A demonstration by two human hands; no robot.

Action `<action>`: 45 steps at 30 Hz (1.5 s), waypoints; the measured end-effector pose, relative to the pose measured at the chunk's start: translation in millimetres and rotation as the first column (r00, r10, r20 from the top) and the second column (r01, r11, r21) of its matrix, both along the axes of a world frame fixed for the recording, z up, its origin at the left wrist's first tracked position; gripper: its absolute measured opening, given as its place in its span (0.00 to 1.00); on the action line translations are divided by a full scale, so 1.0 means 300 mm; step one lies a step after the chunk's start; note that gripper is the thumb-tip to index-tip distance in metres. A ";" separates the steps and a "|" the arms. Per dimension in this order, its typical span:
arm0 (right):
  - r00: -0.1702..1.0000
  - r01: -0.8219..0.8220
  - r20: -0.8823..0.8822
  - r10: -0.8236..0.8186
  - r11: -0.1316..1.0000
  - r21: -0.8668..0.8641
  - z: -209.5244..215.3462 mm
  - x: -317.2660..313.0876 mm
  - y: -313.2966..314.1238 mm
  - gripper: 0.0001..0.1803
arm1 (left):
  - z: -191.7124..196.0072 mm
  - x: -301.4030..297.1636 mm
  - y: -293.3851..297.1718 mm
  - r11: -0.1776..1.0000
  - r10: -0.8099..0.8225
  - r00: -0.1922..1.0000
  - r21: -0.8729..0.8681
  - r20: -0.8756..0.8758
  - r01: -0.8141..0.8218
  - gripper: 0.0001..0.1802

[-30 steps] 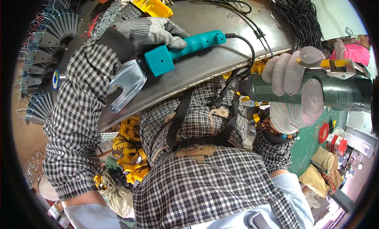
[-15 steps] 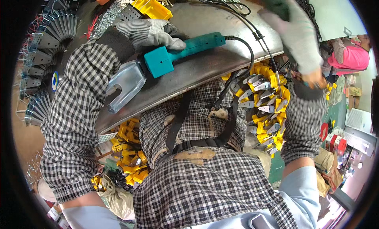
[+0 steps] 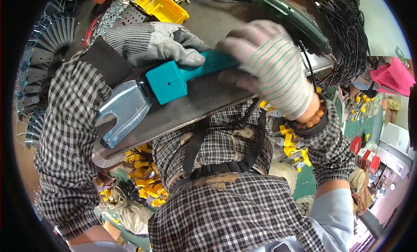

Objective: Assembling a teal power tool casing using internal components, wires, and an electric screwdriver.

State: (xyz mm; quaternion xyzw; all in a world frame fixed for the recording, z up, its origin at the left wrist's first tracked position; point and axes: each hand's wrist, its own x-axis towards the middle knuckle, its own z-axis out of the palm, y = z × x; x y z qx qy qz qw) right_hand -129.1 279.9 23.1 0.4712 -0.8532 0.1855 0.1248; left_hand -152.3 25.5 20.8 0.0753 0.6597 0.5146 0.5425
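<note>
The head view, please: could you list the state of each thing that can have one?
Teal power tool: lying flat on the metal table, jaw pointing left.
Left hand: gloved, gripping the teal tool's handle.
Right hand: gloved, blurred, over the handle; grip unclear.
Green power tool: lying on the table, unheld.

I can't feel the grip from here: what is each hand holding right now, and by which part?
Left hand grips the teal power tool by its handle. Right hand, motion-blurred, is over the same handle; its hold cannot be told.

Grey metal bench w/ teal power tool, yellow tray, green tool.
</note>
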 end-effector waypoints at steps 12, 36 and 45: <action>0.980 -0.016 0.198 0.033 0.996 -0.086 -0.073 0.022 -0.074 0.23 | 0.059 0.018 0.004 0.985 -0.136 0.970 -0.133 -0.201 0.110 0.22; 0.968 -0.019 0.238 0.078 0.970 -0.241 -0.093 0.009 -0.082 0.22 | 0.064 0.311 0.143 0.639 -0.571 0.238 -0.608 -0.786 -0.471 0.27; 0.944 0.065 0.329 0.004 0.978 -0.197 -0.106 0.001 -0.016 0.24 | 0.064 0.321 0.147 0.680 -0.508 0.251 -0.562 -0.824 -0.470 0.28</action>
